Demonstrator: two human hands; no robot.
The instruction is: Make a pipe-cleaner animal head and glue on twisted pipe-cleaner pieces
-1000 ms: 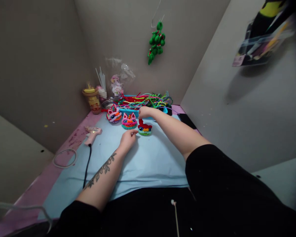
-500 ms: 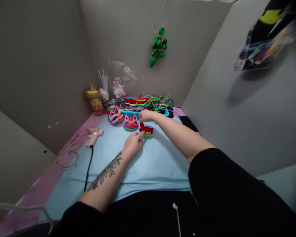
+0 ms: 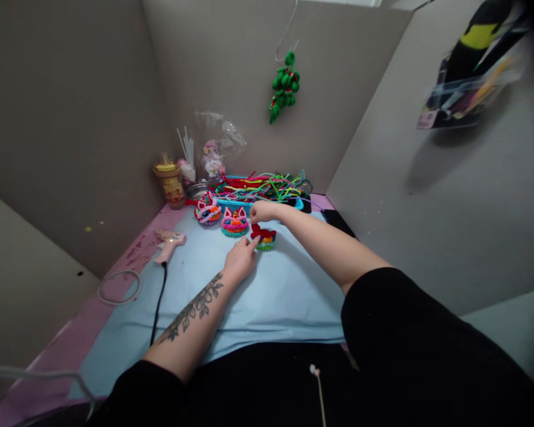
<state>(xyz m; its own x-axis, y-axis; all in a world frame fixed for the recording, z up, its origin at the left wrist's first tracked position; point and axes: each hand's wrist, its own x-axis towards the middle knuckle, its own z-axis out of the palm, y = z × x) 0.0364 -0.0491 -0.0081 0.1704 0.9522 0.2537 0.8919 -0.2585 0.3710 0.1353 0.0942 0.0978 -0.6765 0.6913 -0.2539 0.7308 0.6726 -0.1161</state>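
Observation:
A small pipe-cleaner animal head (image 3: 265, 238), red on top with orange, blue and green below, rests on the light blue cloth. The outstretched index finger of my left hand (image 3: 241, 256) presses against its left side, the other fingers curled in. From above, my right hand (image 3: 262, 212) is closed in a pinch on a red piece at its upper left; the fingertips are partly hidden. Just left of it sits a pink pipe-cleaner head (image 3: 234, 222) with pointed ears and a horn. Another colourful pipe-cleaner head (image 3: 207, 211) is farther left.
Behind my hands stands a blue tray (image 3: 234, 204) heaped with pipe cleaners (image 3: 267, 185). A pink glue gun (image 3: 169, 246) with a black cord lies at left. A cup (image 3: 171, 187) stands in the back left corner. A dark flat object (image 3: 338, 223) lies at right.
The view has shifted very slightly. Both hands stay at the red-topped pipe-cleaner head, with hardly any visible movement.

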